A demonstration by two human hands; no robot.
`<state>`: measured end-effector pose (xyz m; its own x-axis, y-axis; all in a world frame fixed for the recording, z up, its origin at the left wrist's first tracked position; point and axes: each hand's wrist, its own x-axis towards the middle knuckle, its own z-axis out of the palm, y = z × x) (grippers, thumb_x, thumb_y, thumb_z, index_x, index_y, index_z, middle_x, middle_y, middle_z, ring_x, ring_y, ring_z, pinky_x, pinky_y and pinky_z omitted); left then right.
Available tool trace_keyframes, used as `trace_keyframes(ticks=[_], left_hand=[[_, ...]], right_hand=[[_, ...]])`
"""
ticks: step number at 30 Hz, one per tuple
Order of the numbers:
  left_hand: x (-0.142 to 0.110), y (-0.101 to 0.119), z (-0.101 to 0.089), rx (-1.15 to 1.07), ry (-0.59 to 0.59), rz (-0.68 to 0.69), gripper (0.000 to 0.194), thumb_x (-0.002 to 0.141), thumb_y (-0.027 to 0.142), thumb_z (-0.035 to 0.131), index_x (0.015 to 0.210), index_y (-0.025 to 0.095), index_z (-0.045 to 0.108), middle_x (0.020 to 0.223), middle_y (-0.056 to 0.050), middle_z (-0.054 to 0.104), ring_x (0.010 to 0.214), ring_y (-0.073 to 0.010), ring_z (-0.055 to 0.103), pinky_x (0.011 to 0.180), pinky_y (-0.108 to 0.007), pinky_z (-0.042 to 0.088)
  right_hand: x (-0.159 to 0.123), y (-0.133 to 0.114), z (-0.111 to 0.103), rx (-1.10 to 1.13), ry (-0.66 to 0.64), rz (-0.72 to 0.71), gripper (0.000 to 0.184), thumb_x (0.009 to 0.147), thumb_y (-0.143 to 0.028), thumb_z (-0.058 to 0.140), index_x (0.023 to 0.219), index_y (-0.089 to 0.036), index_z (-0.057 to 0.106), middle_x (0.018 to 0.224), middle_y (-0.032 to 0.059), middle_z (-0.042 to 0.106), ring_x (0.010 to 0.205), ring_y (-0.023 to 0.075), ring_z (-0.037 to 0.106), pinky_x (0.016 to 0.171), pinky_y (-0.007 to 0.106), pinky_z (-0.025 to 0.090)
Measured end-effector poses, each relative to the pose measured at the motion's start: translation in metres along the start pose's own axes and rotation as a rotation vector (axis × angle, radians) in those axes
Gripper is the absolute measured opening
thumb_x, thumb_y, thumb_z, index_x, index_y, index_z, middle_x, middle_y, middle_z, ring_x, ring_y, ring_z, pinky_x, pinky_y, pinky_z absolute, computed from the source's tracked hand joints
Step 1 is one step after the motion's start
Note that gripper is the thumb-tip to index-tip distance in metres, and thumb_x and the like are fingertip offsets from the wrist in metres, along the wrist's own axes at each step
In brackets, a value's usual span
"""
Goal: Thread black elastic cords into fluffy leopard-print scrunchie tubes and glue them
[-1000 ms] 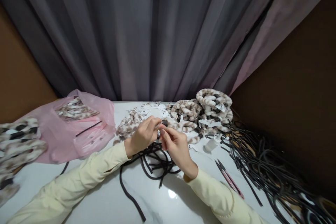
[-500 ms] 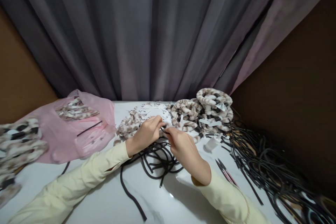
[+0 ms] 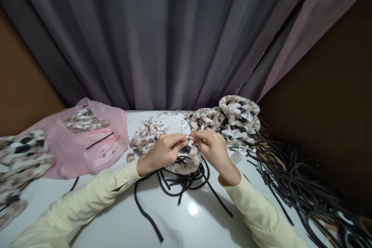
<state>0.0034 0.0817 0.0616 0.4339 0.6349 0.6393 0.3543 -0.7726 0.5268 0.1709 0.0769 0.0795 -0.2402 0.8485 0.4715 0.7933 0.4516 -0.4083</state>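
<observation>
Hands, two, bare, at frame centre. Left hand [image 3: 165, 149]: fingers drawn together at the tips. Right hand [image 3: 213, 149]: thumb and fingers likewise pinched, just beside the left. What lies between the tips is too small to identify.

Plush ring [image 3: 184, 166], mottled brown and white, with a black band [image 3: 186, 148]: directly below the hands, over loose black cords [image 3: 183, 190]; whether it is gripped cannot be told.

Risks, as judged: a small piece could slip from so fine a pinch; the ring could snag on the cords if lifted carelessly; a sleeve could knock the white bottle [image 3: 238, 155], right of centre.

Surface: glossy white table [image 3: 116, 217], lamp glare at lower centre. Pink plastic bag [image 3: 69, 151], left; stacked plush rings [image 3: 240, 112] and a black cord heap [image 3: 279, 174], right.

Room: pleated grey curtain [image 3: 151, 38] across the top; brown walls at both edges.
</observation>
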Motion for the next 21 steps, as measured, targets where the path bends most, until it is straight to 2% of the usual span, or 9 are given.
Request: trace_keyframes(ticks=[4, 8, 10, 12, 15, 16, 17, 19, 21], left_hand=[[-0.002, 0.004, 0.0, 0.002, -0.002, -0.019, 0.015, 0.085, 0.016, 0.047, 0.07, 0.017, 0.051, 0.057, 0.005, 0.05, 0.051, -0.0063, 0.044, 0.052, -0.016, 0.033], [-0.002, 0.008, 0.001, 0.0, -0.073, -0.126, 0.015, 0.086, 0.022, 0.048, 0.073, 0.017, 0.051, 0.055, 0.006, 0.049, 0.048, -0.0064, 0.042, 0.05, -0.017, 0.033], [-0.001, 0.007, 0.002, -0.007, -0.096, -0.195, 0.015, 0.086, 0.024, 0.047, 0.073, 0.018, 0.05, 0.056, 0.006, 0.051, 0.048, -0.0068, 0.044, 0.051, -0.017, 0.033], [0.0, 0.006, 0.003, -0.026, -0.095, -0.266, 0.014, 0.086, 0.025, 0.047, 0.074, 0.018, 0.051, 0.058, 0.005, 0.054, 0.051, -0.0075, 0.047, 0.052, -0.017, 0.034], [0.002, 0.003, 0.002, -0.076, -0.069, -0.347, 0.016, 0.086, 0.027, 0.047, 0.074, 0.018, 0.05, 0.059, 0.005, 0.055, 0.053, -0.008, 0.049, 0.053, -0.017, 0.036], [0.003, 0.003, 0.001, -0.096, -0.056, -0.367, 0.016, 0.086, 0.028, 0.047, 0.074, 0.018, 0.05, 0.059, 0.005, 0.056, 0.053, -0.0081, 0.05, 0.053, -0.017, 0.036], [0.004, 0.003, -0.001, -0.116, -0.045, -0.384, 0.017, 0.086, 0.029, 0.047, 0.074, 0.018, 0.051, 0.058, 0.005, 0.056, 0.053, -0.0083, 0.05, 0.052, -0.017, 0.036], [0.005, 0.003, -0.003, -0.162, -0.027, -0.409, 0.016, 0.085, 0.03, 0.048, 0.075, 0.018, 0.051, 0.058, 0.005, 0.056, 0.052, -0.0086, 0.05, 0.051, -0.017, 0.036], [0.006, 0.005, -0.005, -0.212, -0.019, -0.422, 0.016, 0.085, 0.031, 0.048, 0.075, 0.018, 0.05, 0.057, 0.005, 0.056, 0.051, -0.0084, 0.049, 0.051, -0.017, 0.036]], right_hand=[[0.006, 0.007, 0.001, 0.156, -0.09, 0.054, 0.019, 0.079, -0.015, 0.056, 0.07, -0.021, 0.072, 0.064, 0.0007, 0.069, 0.066, 0.0163, 0.056, 0.062, 0.024, 0.035], [0.009, 0.015, 0.003, 0.398, -0.223, 0.105, 0.016, 0.077, -0.019, 0.057, 0.069, -0.016, 0.07, 0.065, 0.0026, 0.068, 0.064, 0.0159, 0.059, 0.06, 0.023, 0.039], [0.011, 0.016, 0.003, 0.444, -0.285, 0.117, 0.017, 0.078, -0.021, 0.056, 0.071, -0.014, 0.069, 0.066, 0.0035, 0.068, 0.064, 0.016, 0.059, 0.06, 0.023, 0.04], [0.012, 0.014, -0.003, 0.42, -0.232, 0.126, 0.015, 0.078, -0.021, 0.056, 0.079, -0.013, 0.069, 0.074, 0.0051, 0.069, 0.068, 0.0168, 0.059, 0.061, 0.024, 0.041], [0.008, 0.001, -0.023, 0.388, 0.006, 0.099, 0.016, 0.079, -0.022, 0.057, 0.09, -0.016, 0.067, 0.096, 0.0072, 0.066, 0.082, 0.0187, 0.058, 0.065, 0.026, 0.041], [0.005, -0.006, -0.032, 0.417, 0.053, 0.084, 0.015, 0.081, -0.022, 0.056, 0.089, -0.017, 0.066, 0.098, 0.0066, 0.065, 0.085, 0.0186, 0.057, 0.067, 0.026, 0.042], [-0.001, -0.015, -0.042, 0.467, 0.069, 0.078, 0.013, 0.083, -0.023, 0.054, 0.085, -0.018, 0.065, 0.092, 0.0051, 0.066, 0.083, 0.0175, 0.057, 0.067, 0.026, 0.042], [-0.016, -0.034, -0.061, 0.625, 0.016, 0.079, 0.016, 0.087, -0.024, 0.051, 0.075, -0.02, 0.062, 0.078, 0.0021, 0.065, 0.074, 0.0152, 0.058, 0.065, 0.025, 0.042], [-0.037, -0.051, -0.077, 0.82, -0.015, 0.009, 0.019, 0.089, -0.023, 0.049, 0.072, -0.023, 0.058, 0.065, -0.0008, 0.061, 0.066, 0.014, 0.057, 0.063, 0.026, 0.043]])
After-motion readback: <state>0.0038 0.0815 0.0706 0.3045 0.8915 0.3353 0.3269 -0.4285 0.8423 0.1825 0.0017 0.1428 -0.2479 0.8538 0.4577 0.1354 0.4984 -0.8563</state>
